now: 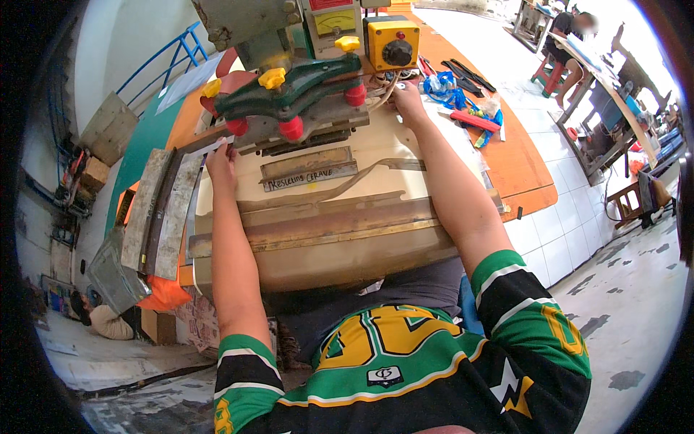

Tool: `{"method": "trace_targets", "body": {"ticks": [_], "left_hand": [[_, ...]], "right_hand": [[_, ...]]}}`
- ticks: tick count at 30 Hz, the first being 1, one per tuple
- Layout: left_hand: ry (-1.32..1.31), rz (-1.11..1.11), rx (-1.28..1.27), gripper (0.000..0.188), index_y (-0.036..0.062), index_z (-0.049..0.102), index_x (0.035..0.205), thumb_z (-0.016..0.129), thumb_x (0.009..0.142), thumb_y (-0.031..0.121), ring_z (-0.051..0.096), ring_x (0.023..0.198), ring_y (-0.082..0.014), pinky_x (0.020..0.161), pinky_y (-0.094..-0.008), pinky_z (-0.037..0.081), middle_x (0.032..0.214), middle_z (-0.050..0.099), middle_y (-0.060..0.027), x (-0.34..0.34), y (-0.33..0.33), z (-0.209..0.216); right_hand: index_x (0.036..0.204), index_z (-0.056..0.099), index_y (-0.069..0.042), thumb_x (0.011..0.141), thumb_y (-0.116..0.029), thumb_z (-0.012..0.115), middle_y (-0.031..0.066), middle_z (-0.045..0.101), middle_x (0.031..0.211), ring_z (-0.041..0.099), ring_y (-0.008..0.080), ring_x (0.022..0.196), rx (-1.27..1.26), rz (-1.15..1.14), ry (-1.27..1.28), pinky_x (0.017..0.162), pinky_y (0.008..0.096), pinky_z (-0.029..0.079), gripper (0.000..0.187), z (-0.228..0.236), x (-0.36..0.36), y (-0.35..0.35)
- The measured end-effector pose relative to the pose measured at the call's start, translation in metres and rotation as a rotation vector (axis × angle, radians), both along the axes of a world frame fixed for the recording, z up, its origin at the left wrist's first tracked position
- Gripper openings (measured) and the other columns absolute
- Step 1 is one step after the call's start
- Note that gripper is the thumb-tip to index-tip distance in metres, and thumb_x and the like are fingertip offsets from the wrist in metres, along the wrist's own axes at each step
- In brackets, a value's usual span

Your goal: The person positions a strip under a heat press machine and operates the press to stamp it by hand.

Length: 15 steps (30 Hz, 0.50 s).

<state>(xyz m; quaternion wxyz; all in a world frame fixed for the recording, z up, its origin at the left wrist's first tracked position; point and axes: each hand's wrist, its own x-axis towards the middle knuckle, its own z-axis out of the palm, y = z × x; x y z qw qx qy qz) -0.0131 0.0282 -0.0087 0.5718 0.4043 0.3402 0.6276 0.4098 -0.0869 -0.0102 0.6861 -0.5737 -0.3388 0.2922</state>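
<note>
A press machine with a green clamp frame (296,90), yellow knobs and red feet stands over a cream work table (390,141). On its left, my left hand (223,165) has its fingers pinched at the end of a thin white strip (206,149). My right hand (408,103) reaches to the right of the press, below a yellow control box (391,45). Its fingers are curled, and what they hold is too small to tell. Between my forearms lie a metal block with handwriting (309,170) and a long brownish metal bar (325,233).
Long metal bars (148,210) lie at the table's left side. Right of the press, an orange board (517,170) bears a red-handled tool (473,121), blue plastic wrapping (442,88) and black strips (463,78). A person (567,50) sits at a far-right bench.
</note>
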Motion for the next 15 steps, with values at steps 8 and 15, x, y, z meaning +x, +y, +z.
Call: {"method": "trace_targets", "body": {"ticks": [8, 15], "left_hand": [[0.012, -0.009, 0.014, 0.023, 0.0012, 0.052, 0.104, 0.057, 0.083, 0.009, 0.054, 0.074, -0.0121, 0.065, -0.0235, 0.044, 0.087, 0.056, -0.0039, -0.002, 0.004, -0.002], [0.017, -0.027, 0.012, 0.023, -0.0002, 0.05, 0.106, 0.054, 0.084, 0.007, 0.059, 0.079, -0.0158, 0.067, -0.024, 0.045, 0.091, 0.058, -0.007, -0.005, 0.004, -0.005]], "right_hand": [[0.091, 0.052, -0.001, 0.082, -0.022, 0.058, 0.0075, 0.059, 0.068, 0.057, 0.0139, 0.052, 0.033, 0.035, -0.004, 0.043, 0.0268, 0.044, 0.023, -0.006, 0.004, 0.006], [0.09, 0.055, -0.006, 0.083, -0.02, 0.059, 0.0023, 0.056, 0.065, 0.052, 0.0112, 0.051, -0.003, 0.047, 0.035, 0.043, 0.0258, 0.041, 0.016, 0.001, -0.001, 0.0]]}}
